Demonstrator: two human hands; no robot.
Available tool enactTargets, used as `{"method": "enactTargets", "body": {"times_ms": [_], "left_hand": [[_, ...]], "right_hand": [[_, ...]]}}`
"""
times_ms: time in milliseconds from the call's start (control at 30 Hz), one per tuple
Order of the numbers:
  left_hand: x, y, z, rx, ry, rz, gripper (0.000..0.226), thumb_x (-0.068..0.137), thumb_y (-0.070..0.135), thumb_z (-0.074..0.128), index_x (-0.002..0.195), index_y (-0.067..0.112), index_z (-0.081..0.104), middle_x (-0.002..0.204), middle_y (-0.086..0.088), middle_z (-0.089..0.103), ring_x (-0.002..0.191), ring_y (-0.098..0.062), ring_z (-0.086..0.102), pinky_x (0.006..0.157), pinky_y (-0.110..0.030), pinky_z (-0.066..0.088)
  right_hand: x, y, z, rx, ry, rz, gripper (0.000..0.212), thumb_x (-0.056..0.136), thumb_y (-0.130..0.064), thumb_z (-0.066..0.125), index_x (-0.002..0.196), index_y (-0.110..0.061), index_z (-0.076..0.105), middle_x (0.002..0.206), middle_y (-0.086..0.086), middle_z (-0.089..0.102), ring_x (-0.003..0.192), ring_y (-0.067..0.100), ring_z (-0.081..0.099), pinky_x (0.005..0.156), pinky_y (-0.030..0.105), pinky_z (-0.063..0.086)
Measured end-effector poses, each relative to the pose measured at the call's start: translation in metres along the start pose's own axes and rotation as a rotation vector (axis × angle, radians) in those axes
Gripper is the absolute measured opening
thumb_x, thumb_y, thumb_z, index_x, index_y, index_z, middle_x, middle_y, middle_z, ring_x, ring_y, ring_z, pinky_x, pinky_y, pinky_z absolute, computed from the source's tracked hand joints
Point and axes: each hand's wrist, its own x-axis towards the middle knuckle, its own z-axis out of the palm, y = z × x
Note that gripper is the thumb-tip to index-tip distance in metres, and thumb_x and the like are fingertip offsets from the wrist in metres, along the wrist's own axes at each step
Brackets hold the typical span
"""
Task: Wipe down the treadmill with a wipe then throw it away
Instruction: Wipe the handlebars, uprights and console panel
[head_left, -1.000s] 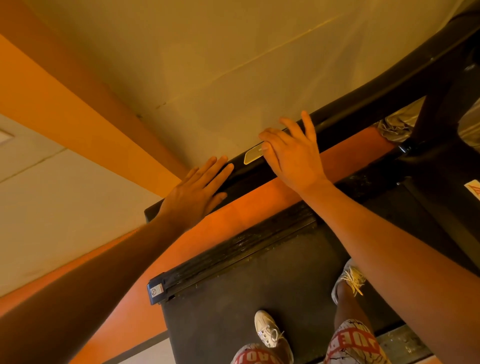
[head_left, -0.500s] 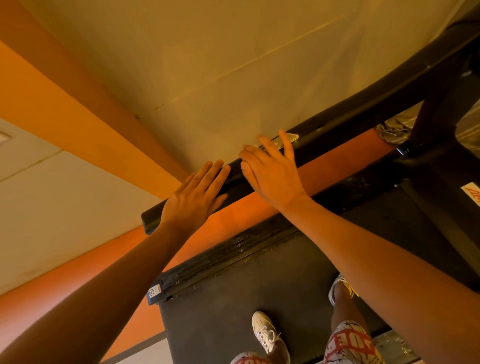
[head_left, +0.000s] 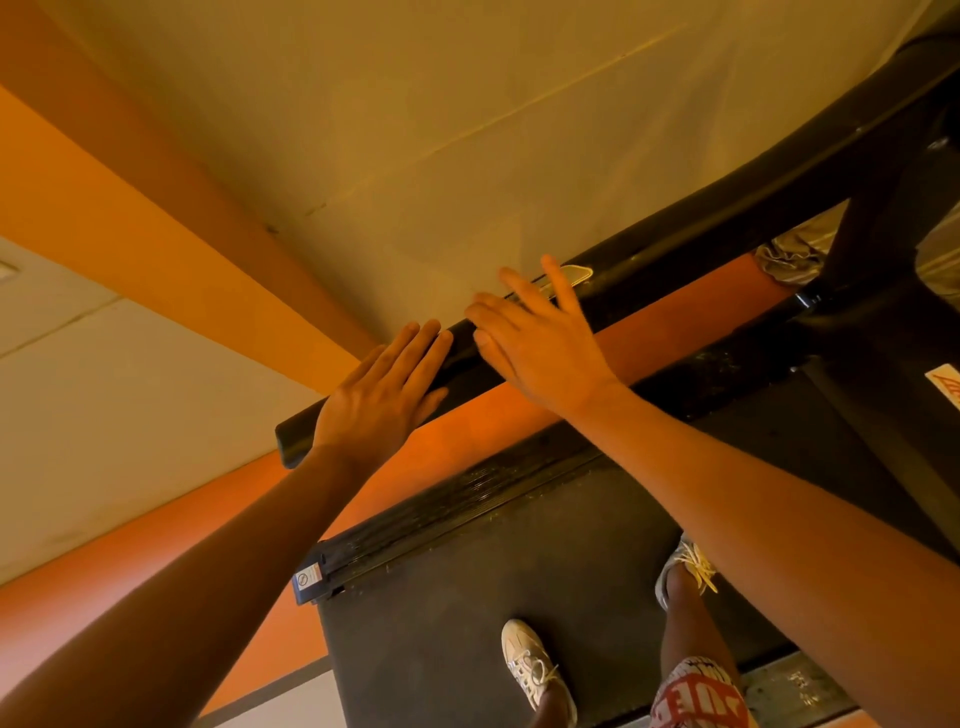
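Note:
The treadmill's black left handrail (head_left: 675, 244) runs from the lower left up to the upper right. My left hand (head_left: 382, 392) lies flat on the rail near its free end, fingers straight. My right hand (head_left: 540, 338) rests on the rail just beyond it, fingers spread and straight, partly covering a silver sensor plate (head_left: 576, 274). No wipe shows in either hand. The black treadmill belt (head_left: 467, 613) lies below, with my two feet in white shoes standing on it.
A beige wall and an orange floor strip (head_left: 675, 322) lie to the left of the treadmill. The black side rail (head_left: 447, 514) edges the belt. A dark upright post (head_left: 872, 218) rises at the right, with crumpled grey fabric (head_left: 795, 254) behind it.
My right hand has slid down the handrail toward my left hand, uncovering part of the silver plate. My left hand has stayed in about the same place.

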Motion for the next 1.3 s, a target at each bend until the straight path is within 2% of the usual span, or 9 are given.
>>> {"method": "enactTargets", "body": {"times_ms": [167, 267, 400, 600, 767, 900, 1000, 1167, 1300], "left_hand": [[0.000, 0.001, 0.000, -0.013, -0.015, 0.000, 0.061, 0.109, 0.044, 0.028, 0.160, 0.015, 0.011, 0.163, -0.014, 0.032, 0.150, -0.031, 0.030, 0.118, -0.048, 0.032], [0.000, 0.001, 0.000, -0.026, -0.026, -0.011, 0.061, 0.109, 0.045, 0.027, 0.160, 0.015, 0.011, 0.163, -0.014, 0.032, 0.150, -0.032, 0.031, 0.118, -0.049, 0.034], [-0.001, 0.001, 0.000, -0.021, -0.022, -0.009, 0.061, 0.109, 0.044, 0.029, 0.161, 0.014, 0.012, 0.163, -0.014, 0.032, 0.150, -0.033, 0.031, 0.117, -0.050, 0.036], [0.000, 0.001, 0.000, -0.014, -0.017, -0.011, 0.062, 0.109, 0.043, 0.032, 0.161, 0.014, 0.013, 0.163, -0.015, 0.033, 0.149, -0.033, 0.033, 0.116, -0.051, 0.038], [0.000, 0.001, 0.000, -0.013, -0.011, -0.007, 0.063, 0.108, 0.043, 0.034, 0.161, 0.014, 0.014, 0.162, -0.015, 0.035, 0.148, -0.033, 0.035, 0.115, -0.051, 0.040], [0.000, 0.000, 0.000, -0.015, -0.013, -0.007, 0.062, 0.109, 0.043, 0.033, 0.161, 0.013, 0.016, 0.162, -0.015, 0.035, 0.149, -0.033, 0.034, 0.116, -0.050, 0.037], [-0.001, -0.001, 0.001, -0.002, -0.007, -0.006, 0.062, 0.109, 0.042, 0.033, 0.161, 0.013, 0.015, 0.162, -0.015, 0.035, 0.149, -0.032, 0.033, 0.118, -0.050, 0.037], [-0.001, -0.001, 0.002, 0.020, -0.002, 0.006, 0.062, 0.109, 0.043, 0.032, 0.161, 0.013, 0.016, 0.162, -0.015, 0.036, 0.147, -0.035, 0.037, 0.119, -0.052, 0.033], [-0.001, -0.001, 0.002, 0.031, 0.012, 0.008, 0.061, 0.109, 0.043, 0.031, 0.160, 0.012, 0.020, 0.160, -0.016, 0.038, 0.144, -0.036, 0.042, 0.118, -0.052, 0.034]], "right_hand": [[0.000, 0.010, -0.004, 0.003, 0.006, 0.183, 0.041, 0.108, -0.036, 0.037, 0.124, -0.019, 0.070, 0.127, 0.003, 0.071, 0.141, 0.028, 0.048, 0.122, 0.060, 0.017], [0.004, -0.005, -0.002, 0.017, -0.020, 0.110, 0.043, 0.108, -0.036, 0.034, 0.122, -0.018, 0.071, 0.127, 0.003, 0.071, 0.140, 0.028, 0.049, 0.121, 0.060, 0.019], [0.007, 0.022, -0.008, -0.033, -0.046, -0.032, 0.040, 0.108, -0.035, 0.036, 0.122, -0.017, 0.069, 0.120, 0.005, 0.073, 0.138, 0.030, 0.050, 0.122, 0.059, 0.018], [0.006, 0.006, -0.012, -0.007, -0.093, 0.129, 0.048, 0.109, -0.038, 0.029, 0.122, -0.018, 0.070, 0.125, 0.004, 0.072, 0.140, 0.028, 0.048, 0.123, 0.061, 0.017], [0.003, 0.018, -0.013, -0.048, -0.075, 0.015, 0.040, 0.108, -0.036, 0.039, 0.124, -0.016, 0.069, 0.124, 0.006, 0.072, 0.137, 0.031, 0.052, 0.121, 0.058, 0.020], [-0.006, 0.065, -0.022, -0.048, -0.029, 0.164, 0.044, 0.110, -0.037, 0.033, 0.125, -0.015, 0.069, 0.124, 0.006, 0.072, 0.138, 0.031, 0.050, 0.122, 0.062, 0.017], [-0.002, 0.043, -0.020, -0.010, -0.027, 0.264, 0.045, 0.109, -0.035, 0.032, 0.122, -0.015, 0.070, 0.123, 0.006, 0.073, 0.139, 0.030, 0.049, 0.122, 0.062, 0.018], [0.001, 0.025, -0.014, 0.004, -0.085, 0.137, 0.047, 0.110, -0.038, 0.030, 0.125, -0.018, 0.070, 0.126, 0.004, 0.072, 0.142, 0.028, 0.047, 0.123, 0.058, 0.011], [-0.003, 0.057, -0.021, -0.012, -0.029, 0.217, 0.043, 0.109, -0.037, 0.034, 0.125, -0.017, 0.069, 0.124, 0.004, 0.073, 0.141, 0.030, 0.047, 0.123, 0.062, 0.013]]}}
